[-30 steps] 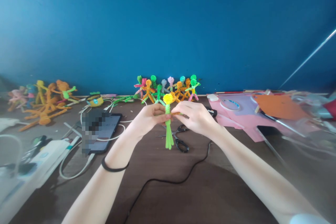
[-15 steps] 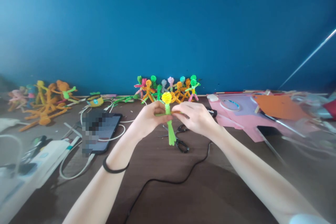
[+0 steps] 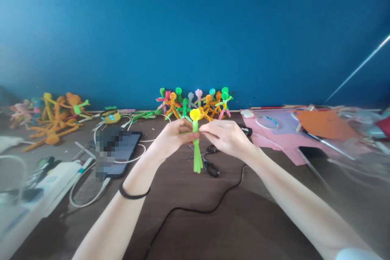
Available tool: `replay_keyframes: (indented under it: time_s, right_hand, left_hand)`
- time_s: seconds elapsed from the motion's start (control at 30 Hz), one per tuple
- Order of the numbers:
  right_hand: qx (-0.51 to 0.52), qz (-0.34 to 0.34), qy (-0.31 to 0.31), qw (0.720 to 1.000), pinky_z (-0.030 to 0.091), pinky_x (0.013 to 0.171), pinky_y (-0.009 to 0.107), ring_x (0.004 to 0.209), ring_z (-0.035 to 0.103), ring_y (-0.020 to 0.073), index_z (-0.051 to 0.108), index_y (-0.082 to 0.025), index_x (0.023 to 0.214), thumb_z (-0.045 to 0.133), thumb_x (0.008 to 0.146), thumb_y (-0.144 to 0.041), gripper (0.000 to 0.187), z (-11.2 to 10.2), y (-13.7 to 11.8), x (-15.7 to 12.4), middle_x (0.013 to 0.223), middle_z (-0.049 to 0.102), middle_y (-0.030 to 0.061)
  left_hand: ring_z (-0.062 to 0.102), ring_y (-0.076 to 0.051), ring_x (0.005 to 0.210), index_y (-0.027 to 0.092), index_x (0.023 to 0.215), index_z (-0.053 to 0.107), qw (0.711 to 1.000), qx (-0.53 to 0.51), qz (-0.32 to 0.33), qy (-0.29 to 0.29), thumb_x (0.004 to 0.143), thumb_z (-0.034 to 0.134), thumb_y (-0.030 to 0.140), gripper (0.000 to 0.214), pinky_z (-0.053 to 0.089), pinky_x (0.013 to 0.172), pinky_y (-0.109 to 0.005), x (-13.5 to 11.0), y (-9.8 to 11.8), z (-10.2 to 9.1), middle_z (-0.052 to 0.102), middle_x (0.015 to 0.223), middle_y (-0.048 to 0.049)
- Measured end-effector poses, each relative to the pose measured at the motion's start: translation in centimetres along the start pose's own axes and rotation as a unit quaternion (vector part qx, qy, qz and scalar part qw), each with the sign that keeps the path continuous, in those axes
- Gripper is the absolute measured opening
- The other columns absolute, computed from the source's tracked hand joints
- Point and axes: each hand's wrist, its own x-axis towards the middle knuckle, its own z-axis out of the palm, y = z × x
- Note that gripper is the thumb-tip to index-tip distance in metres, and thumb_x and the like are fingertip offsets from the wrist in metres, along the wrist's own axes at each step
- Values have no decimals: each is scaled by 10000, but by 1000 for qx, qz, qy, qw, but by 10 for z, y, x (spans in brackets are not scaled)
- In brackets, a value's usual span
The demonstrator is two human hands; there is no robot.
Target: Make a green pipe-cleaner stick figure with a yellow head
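Between my hands, above the dark table, stands a pipe cleaner figure (image 3: 197,156) with a round yellow head and a lime green body whose several strands hang down together. The fingers of my left hand (image 3: 179,134) pinch it just under the head. From the other side my right hand (image 3: 224,135) has its fingertips closed at the same spot, on the figure's arm strand, which the fingers mostly hide. Below and behind the figure lie black-handled scissors (image 3: 211,169), partly covered by it and by my right hand.
Several finished pipe cleaner figures (image 3: 185,107) lean on the blue wall; more orange ones (image 3: 52,132) lie at left. A phone (image 3: 131,150) with white cables and a power strip (image 3: 57,183) are at left. Pink sheets (image 3: 288,150) and orange paper (image 3: 326,124) lie right. A black cable (image 3: 195,211) crosses the front.
The figure has tilted slightly, its head shifting a little right and down and its hanging strands a little left. Both hands keep their pinch in nearly the same place.
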Motion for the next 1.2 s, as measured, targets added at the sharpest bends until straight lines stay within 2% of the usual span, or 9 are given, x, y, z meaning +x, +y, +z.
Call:
replay_keyframes:
  time_s: [0.27, 0.43, 0.53, 0.73, 0.97, 1.2]
  right_hand:
    - [37, 32, -51, 998, 390, 584, 214, 637, 582, 125, 591, -169, 826, 413, 882, -197, 188, 2, 0, -2, 706, 644, 32]
    - [124, 134, -96, 978, 397, 583, 201, 675, 617, 126, 542, -192, 872, 496, 837, -196, 57, -3, -4, 1, 766, 661, 10]
    - [154, 164, -102, 969, 400, 587, 206, 709, 634, 141, 527, -187, 888, 511, 830, -207, 63, -5, -4, 2, 793, 670, 20]
    - [141, 159, -102, 972, 380, 556, 207, 611, 590, 120, 559, -168, 857, 513, 823, -187, 60, -8, -5, 2, 739, 656, 23]
    - [119, 145, -97, 977, 369, 539, 198, 575, 547, 106, 558, -167, 814, 520, 800, -155, 43, -9, -6, 3, 690, 620, 4]
    - [95, 109, -100, 984, 369, 553, 183, 585, 562, 100, 587, -172, 813, 533, 806, -136, 65, -6, -5, 3, 684, 638, -1]
  left_hand:
    - [590, -132, 636, 144, 735, 560, 999, -9, -38, -5, 556, 757, 289, 303, 455, 631, -270, -1, 2, 1, 617, 638, 8]
    - [588, -138, 695, 143, 776, 574, 999, -3, -34, -18, 615, 704, 275, 245, 444, 648, -263, 0, 0, 1, 620, 706, -8]
    - [589, -150, 760, 145, 780, 570, 1000, 7, -7, -16, 622, 689, 257, 228, 447, 668, -260, 0, 0, 1, 623, 772, -18]
    - [598, -171, 849, 147, 828, 568, 998, 43, 50, 5, 654, 639, 222, 202, 444, 761, -283, 0, -1, 5, 646, 895, -46]
    - [604, -194, 816, 156, 900, 580, 989, 131, 71, 27, 749, 540, 335, 237, 446, 717, -287, -2, -3, 5, 658, 844, -35]
    - [578, -180, 683, 141, 835, 566, 983, 179, 40, 28, 712, 580, 344, 238, 432, 620, -286, -1, -6, 2, 622, 727, -23]
